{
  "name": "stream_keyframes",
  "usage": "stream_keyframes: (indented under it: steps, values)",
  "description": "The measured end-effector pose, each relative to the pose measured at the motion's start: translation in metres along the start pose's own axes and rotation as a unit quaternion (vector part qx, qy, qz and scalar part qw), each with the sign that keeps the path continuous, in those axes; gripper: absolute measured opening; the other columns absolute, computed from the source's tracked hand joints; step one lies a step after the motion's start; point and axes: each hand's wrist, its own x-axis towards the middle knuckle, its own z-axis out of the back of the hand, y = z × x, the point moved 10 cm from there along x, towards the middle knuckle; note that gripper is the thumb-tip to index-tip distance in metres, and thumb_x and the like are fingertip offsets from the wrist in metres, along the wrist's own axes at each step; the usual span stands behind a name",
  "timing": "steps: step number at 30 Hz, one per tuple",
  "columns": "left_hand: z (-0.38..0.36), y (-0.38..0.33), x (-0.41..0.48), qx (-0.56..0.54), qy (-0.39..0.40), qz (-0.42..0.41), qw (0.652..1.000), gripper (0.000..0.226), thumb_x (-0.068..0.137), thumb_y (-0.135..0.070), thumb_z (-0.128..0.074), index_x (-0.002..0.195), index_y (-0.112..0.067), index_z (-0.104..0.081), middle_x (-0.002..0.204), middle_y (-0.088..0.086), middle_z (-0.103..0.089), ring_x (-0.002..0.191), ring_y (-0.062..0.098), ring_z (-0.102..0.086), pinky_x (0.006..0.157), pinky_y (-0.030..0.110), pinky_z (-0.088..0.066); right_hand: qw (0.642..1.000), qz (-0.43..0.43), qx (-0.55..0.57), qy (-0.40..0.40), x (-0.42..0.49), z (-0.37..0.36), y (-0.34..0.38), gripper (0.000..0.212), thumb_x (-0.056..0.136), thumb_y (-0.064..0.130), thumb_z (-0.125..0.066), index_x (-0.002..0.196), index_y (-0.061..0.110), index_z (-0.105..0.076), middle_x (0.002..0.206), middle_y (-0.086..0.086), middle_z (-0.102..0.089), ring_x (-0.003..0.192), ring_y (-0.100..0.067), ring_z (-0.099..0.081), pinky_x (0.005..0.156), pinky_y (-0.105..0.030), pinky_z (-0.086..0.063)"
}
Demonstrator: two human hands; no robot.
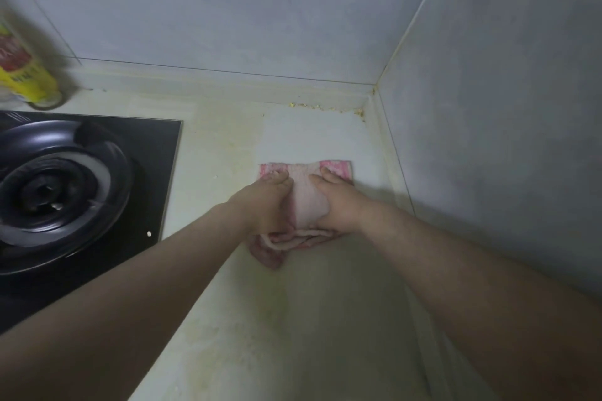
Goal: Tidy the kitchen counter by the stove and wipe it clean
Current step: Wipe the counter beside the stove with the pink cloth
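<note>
A folded pink cloth (306, 198) lies on the pale counter (325, 303) to the right of the stove. My left hand (264, 202) presses flat on the cloth's left side, fingers pointing toward the back wall. On its right side my right hand (338, 202) presses down the same way. Loose folds of the cloth bunch out under my wrists at the near edge. Yellowish crumbs (312, 106) line the back edge of the counter toward the corner.
A black gas stove (146, 172) with a round burner (49, 192) sits at the left. A yellow and red container (26, 75) stands behind it by the wall. Tiled walls close the counter at the back and the right.
</note>
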Motion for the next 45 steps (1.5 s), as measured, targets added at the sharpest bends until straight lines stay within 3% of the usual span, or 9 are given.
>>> stream_keyframes:
  steps: [9, 16, 45]
  values:
    - [-0.016, -0.007, -0.027, 0.009, 0.005, -0.003, 1.0, 0.109, 0.073, -0.046, -0.074, 0.153, -0.008, -0.011, 0.161, 0.009, -0.005, 0.148, 0.019, -0.007, 0.119, 0.025, -0.007, 1.0, 0.005, 0.013, -0.006, -0.03, -0.02, 0.005, 0.109, 0.077, 0.04, -0.078, 0.156, 0.022, -0.005, 0.164, -0.003, 0.011, 0.151, -0.016, 0.003, 0.121, -0.025, -0.004]
    - [-0.032, -0.01, -0.047, 0.011, 0.009, 0.005, 1.0, 0.109, 0.073, -0.047, -0.073, 0.153, -0.012, -0.008, 0.162, 0.004, -0.002, 0.149, 0.018, -0.006, 0.12, 0.03, -0.011, 1.0, -0.002, 0.017, -0.006, -0.048, -0.037, 0.007, 0.11, 0.076, 0.04, -0.079, 0.156, 0.024, -0.005, 0.164, -0.001, 0.011, 0.151, -0.015, 0.004, 0.123, -0.03, -0.007]
    - [-0.082, -0.042, -0.131, -0.003, -0.001, 0.013, 1.0, 0.108, 0.074, -0.045, -0.074, 0.153, -0.011, -0.009, 0.162, 0.005, -0.003, 0.148, 0.016, -0.005, 0.12, 0.026, -0.006, 0.999, 0.018, 0.033, -0.004, -0.134, -0.094, 0.017, 0.107, 0.079, 0.037, -0.077, 0.156, 0.024, -0.005, 0.163, 0.002, 0.012, 0.15, -0.013, 0.004, 0.12, -0.023, -0.002]
